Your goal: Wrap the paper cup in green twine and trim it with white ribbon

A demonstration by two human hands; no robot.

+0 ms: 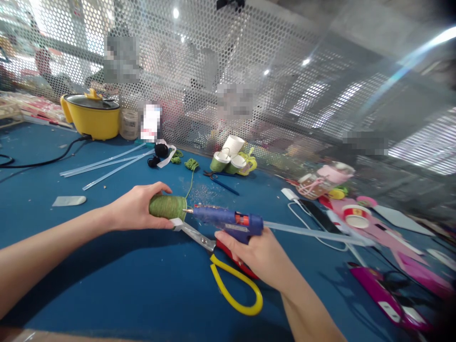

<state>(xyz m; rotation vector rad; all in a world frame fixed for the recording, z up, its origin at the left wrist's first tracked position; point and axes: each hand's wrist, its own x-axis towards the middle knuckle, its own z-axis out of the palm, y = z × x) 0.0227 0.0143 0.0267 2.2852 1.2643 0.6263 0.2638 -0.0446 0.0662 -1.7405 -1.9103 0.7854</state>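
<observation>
My left hand (137, 208) is closed around a roll wound with green yarn (167, 207), lying on its side. From it a green strand runs up to a small bundle of green yarn (191, 164). In my right hand (261, 254) is a blue hot glue gun (223, 219), its metal tip at the right end of the roll. A long clear glue stick (302, 229) sticks out of the gun's back. Below the gun, scissors (237, 287) with one yellow and one red handle lie on the table, blades toward the roll.
A yellow electric pot (94, 116) stands back left, with loose glue sticks (107, 160) before it. Blue-handled pliers (223, 183) and green-wrapped cups (228, 159) are at the back middle. On the right lie a phone (320, 216), white cable and a purple power strip (386, 297). Perforated metal screens the far side.
</observation>
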